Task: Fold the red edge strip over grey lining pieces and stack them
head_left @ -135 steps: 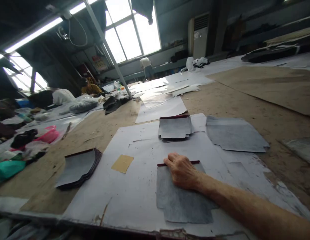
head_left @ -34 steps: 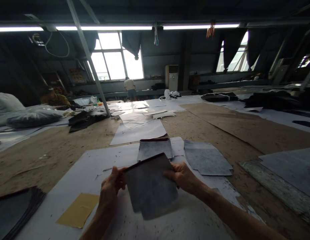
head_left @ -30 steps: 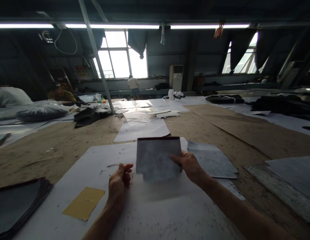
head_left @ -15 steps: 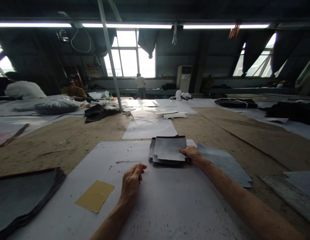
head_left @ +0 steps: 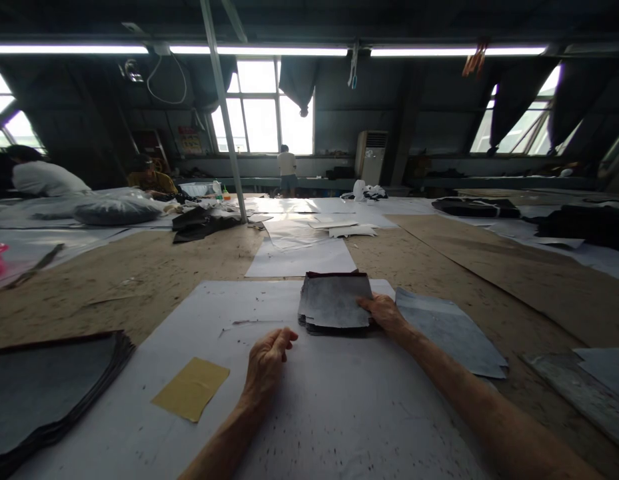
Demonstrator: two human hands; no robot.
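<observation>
A small stack of grey cut pieces [head_left: 335,301], with dark edges along the back, lies on a white paper sheet [head_left: 229,301]. My right hand [head_left: 382,311] is closed on the right edge of the top piece, thumb above and the other fingers hidden under it. To the left and nearer, my left hand [head_left: 269,352] hovers over the paper, apart from the stack. Its fingers are curled with the thumb against them; whether anything is pinched there is hidden. Left of that hand lies a tan square of paper or cloth [head_left: 192,389].
A larger stack of grey pieces [head_left: 54,393] stands at the left front. Right of my right hand lie loose grey-blue sheets [head_left: 446,330]. A metal pole [head_left: 224,113] rises from the table's far part, near dark cloth scraps [head_left: 204,225]. Several people are farther back.
The top grey piece has shifted a little left and lies more squarely over the stack, with my right hand on it. My left hand stays nearly in place. The view has turned slightly left.
</observation>
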